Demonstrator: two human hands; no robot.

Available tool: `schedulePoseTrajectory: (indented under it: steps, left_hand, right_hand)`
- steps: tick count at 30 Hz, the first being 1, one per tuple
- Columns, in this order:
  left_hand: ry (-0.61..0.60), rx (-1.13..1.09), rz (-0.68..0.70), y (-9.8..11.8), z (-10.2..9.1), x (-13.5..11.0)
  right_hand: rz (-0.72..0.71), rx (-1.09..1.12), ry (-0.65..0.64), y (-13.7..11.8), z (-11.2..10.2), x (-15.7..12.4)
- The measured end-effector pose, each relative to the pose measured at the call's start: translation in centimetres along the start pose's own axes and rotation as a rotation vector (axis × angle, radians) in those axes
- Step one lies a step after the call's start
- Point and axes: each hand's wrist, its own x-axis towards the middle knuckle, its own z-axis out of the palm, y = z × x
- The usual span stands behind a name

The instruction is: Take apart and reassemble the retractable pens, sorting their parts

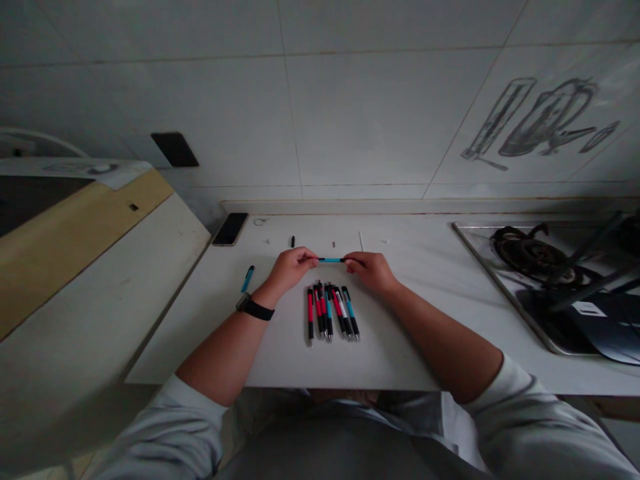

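Between my two hands lies a blue and black pen (pixel 331 260), held level above the white counter. My left hand (pixel 293 268) pinches its left end, and my right hand (pixel 371 270) pinches the right end; the fingers cover both tips. Just below the hands, several assembled pens (pixel 320 310) in red, blue and white rest side by side, silver tips toward me. Left of my left wrist is a blue pen barrel part (pixel 247 279) with a black end. Beyond the hands sit small pieces: a black grip (pixel 293 241), a tiny reddish piece (pixel 334 245) and a thin white stick (pixel 362 241).
A smartphone (pixel 230 229) lies at the counter's back left, near a thin ring-shaped item (pixel 261 221). On the left stands a large white and wooden panel (pixel 100 267). A gas stove (pixel 540 267) with a dark object on it occupies the right. The tiled wall (pixel 360 120) closes off the back.
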Motion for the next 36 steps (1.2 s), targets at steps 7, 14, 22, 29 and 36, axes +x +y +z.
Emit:
schedulePoseTrajectory:
  steps: [7,14,22,29,36]
  left_hand:
    - [-0.036,-0.159,-0.096,0.3,0.0,0.2]
    - [-0.078,-0.221,-0.111,0.2,-0.1,0.0]
    - [0.070,0.150,0.162,0.4,-0.4,-0.6]
    - [0.109,0.364,0.373,1.2,-0.8,-1.0]
    - [0.035,0.418,0.386,1.8,-0.9,-1.1]
  right_hand:
    - [-0.109,-0.117,0.034,-0.7,-0.7,-0.1]
    - [-0.231,-0.262,0.065,-1.1,-0.9,-0.4]
    - [-0.102,-0.104,0.005,-1.0,-0.8,-0.3]
    - [-0.056,-0.046,-0.058,-0.9,-0.9,-0.1]
    - [0.037,-0.011,-0.104,-0.7,-0.6,-0.1]
